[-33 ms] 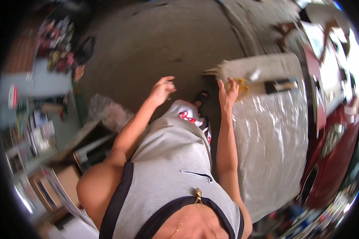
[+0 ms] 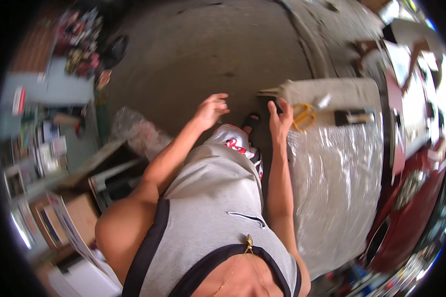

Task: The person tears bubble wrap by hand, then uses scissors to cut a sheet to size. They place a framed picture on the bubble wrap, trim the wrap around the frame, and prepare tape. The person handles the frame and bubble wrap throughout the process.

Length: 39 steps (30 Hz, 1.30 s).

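My left hand (image 2: 211, 112) is held in the air over the floor in front of me. Its fingers are loosely bent and apart, a ring shows on one, and I see nothing held. Beside the near-left edge of a plastic-covered table, my right hand (image 2: 281, 120) is raised with thumb and fingers spread, also without anything in it. Closest to it are yellow-handled scissors (image 2: 304, 117) on the table (image 2: 337, 183). A small whitish piece (image 2: 323, 101) and a dark box-like thing (image 2: 354, 118) with a pale strip lie farther right.
Cartons (image 2: 79, 220) and shelves with small boxes stand on my left, near crumpled clear plastic (image 2: 139, 133). The concrete floor (image 2: 203, 54) stretches ahead. Past the table, a dark red vehicle-like body (image 2: 404, 218) and another person's arm (image 2: 415, 64) show at right.
Both hands have come slightly closer together. The table and the things on it sit lower in the picture, and the scissors now show beside my right hand rather than partly behind it.
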Tool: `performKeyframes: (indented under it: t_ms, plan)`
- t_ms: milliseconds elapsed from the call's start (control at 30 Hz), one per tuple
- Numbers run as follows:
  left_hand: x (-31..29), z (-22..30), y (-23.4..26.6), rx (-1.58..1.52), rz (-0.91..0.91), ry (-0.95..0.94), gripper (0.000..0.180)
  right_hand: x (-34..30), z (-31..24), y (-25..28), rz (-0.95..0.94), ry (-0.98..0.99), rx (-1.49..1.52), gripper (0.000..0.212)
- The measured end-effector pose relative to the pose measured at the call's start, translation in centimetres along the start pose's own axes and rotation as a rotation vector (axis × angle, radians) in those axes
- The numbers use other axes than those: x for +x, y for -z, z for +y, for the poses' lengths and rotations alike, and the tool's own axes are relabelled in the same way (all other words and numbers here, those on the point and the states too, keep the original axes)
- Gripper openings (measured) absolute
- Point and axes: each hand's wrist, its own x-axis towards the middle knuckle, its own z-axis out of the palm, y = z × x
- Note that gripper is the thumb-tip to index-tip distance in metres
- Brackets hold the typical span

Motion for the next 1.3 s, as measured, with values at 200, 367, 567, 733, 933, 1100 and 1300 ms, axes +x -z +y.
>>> performKeyframes:
  t_ms: [200,367,567,733,933,1100,1300]
  plan:
    - [-1.8,2.4,-5.2,0.094,-0.123,-0.288,0.009,-5.4,-8.2,-10.0,-0.509,-0.564,1.507,0.069]
    - [-4.6,4.4,-2.8,0.931,0.023,-0.971,0.015,-2.6,-13.2,-12.5,-0.658,-0.704,1.463,0.081]
    - [-2.4,11.2,2.8,0.580,0.290,-1.098,0.064,-3.9,-19.6,-23.8,-1.021,-0.530,1.306,0.067]
    - [-4.9,22.6,14.4,1.293,0.670,-1.283,0.037,-4.9,-28.2,-32.3,-1.288,-0.489,1.186,0.062]
    - [-7.9,29.1,18.9,0.820,0.368,-1.276,0.070,-6.6,-34.7,-43.0,-1.547,-0.434,1.082,0.081]
    - [-6.9,35.4,25.3,1.150,0.716,-1.104,0.068,-7.8,-38.3,-48.0,-1.543,-0.478,0.966,0.092]
    - [-2.7,39.6,28.4,0.929,0.753,-1.367,0.057,-2.6,-43.0,-59.3,-1.888,-0.504,0.851,0.098]
